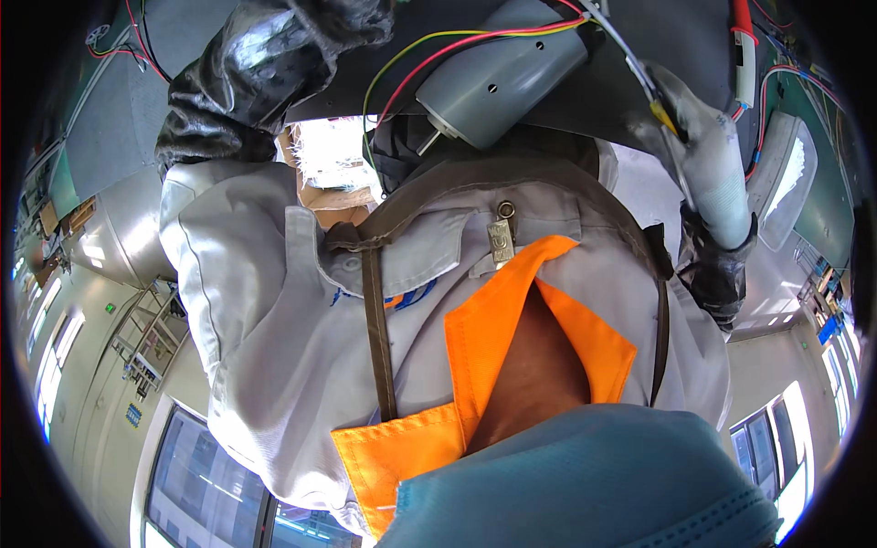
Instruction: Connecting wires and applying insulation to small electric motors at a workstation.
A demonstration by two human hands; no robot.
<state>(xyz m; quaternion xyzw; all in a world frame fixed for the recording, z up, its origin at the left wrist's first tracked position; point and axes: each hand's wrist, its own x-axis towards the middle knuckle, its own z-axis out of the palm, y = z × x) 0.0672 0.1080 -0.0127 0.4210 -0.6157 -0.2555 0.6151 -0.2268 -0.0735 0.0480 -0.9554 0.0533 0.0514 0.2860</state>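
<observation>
A grey cylindrical motor with a short metal shaft lies on the dark work surface in front of my chest. Red and yellow-green wires run over it to its upper right end. My right hand, in a whitish glove, is right of the motor, its fingers partly smeared by motion. They are closed around a long thin grey thing with a yellow-and-black part, whose kind I cannot make out. A shiny black sleeve covers my left arm, which reaches past the upper edge; that hand is out of the picture.
At the upper right hangs a red-and-white tubular piece with red and blue wires. A pale curved panel stands below it. More thin wires lie at the upper left. An open cardboard box with white material shows below the work surface.
</observation>
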